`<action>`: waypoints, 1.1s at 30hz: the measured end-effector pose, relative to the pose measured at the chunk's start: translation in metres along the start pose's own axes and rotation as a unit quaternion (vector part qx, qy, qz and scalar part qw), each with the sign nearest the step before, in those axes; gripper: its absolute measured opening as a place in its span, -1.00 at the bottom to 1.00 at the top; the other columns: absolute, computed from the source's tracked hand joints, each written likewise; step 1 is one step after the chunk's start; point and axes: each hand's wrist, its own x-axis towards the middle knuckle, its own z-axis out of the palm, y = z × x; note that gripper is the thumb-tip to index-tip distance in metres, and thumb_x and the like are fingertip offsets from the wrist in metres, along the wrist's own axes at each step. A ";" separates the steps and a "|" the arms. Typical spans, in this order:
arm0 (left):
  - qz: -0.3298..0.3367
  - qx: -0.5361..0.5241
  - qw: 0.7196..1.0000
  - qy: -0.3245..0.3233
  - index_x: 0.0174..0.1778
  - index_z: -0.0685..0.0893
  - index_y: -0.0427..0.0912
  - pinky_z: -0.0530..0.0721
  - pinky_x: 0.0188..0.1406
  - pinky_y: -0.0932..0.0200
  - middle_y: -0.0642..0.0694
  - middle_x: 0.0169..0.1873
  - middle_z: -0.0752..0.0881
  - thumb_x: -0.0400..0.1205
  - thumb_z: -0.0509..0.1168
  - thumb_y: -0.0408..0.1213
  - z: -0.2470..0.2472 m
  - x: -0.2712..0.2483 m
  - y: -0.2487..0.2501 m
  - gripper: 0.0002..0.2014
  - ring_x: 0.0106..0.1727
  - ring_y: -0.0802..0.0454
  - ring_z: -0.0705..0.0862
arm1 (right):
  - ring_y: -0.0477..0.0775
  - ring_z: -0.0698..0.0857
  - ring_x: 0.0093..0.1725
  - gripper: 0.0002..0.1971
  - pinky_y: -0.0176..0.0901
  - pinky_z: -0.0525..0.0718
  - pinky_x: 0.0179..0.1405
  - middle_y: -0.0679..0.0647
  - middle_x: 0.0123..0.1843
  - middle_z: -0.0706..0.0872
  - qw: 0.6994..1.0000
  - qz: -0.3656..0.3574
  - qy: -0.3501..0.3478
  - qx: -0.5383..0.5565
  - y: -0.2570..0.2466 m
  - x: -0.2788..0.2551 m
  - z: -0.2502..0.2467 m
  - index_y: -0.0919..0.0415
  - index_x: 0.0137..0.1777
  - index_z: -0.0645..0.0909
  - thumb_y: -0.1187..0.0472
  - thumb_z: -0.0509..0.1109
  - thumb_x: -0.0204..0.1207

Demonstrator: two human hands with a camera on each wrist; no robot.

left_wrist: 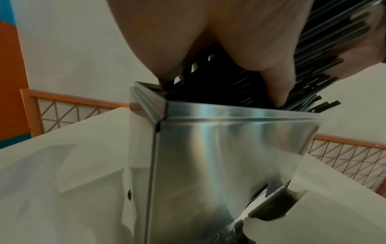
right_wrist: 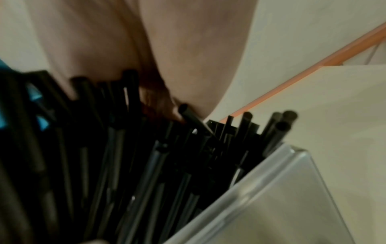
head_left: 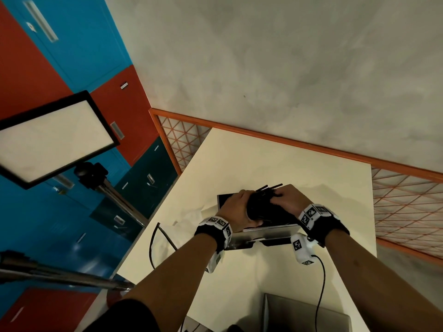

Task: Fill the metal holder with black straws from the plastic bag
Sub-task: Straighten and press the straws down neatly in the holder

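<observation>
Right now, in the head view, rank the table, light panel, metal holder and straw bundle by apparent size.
1. table
2. light panel, nearer the camera, so its rank is unsure
3. metal holder
4. straw bundle, partly hidden by both hands

The metal holder [left_wrist: 219, 148] is showing a brushed, shiny steel finish; the black straws [right_wrist: 146, 165] are looking like smooth, slightly glossy plastic; the tabletop [head_left: 275, 159] is appearing matt and smooth.
</observation>
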 end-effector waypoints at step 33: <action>-0.107 0.030 0.990 -0.089 0.66 0.26 -0.06 0.53 0.46 -0.28 -0.20 0.45 0.39 0.41 0.59 0.01 -0.002 0.013 0.035 -0.06 0.49 -0.29 0.40 | 0.08 0.67 0.26 -0.69 -0.09 0.56 0.34 0.06 0.30 0.72 0.977 0.019 0.203 0.065 0.014 -0.016 0.002 0.07 0.34 0.65 0.06 0.27 0.68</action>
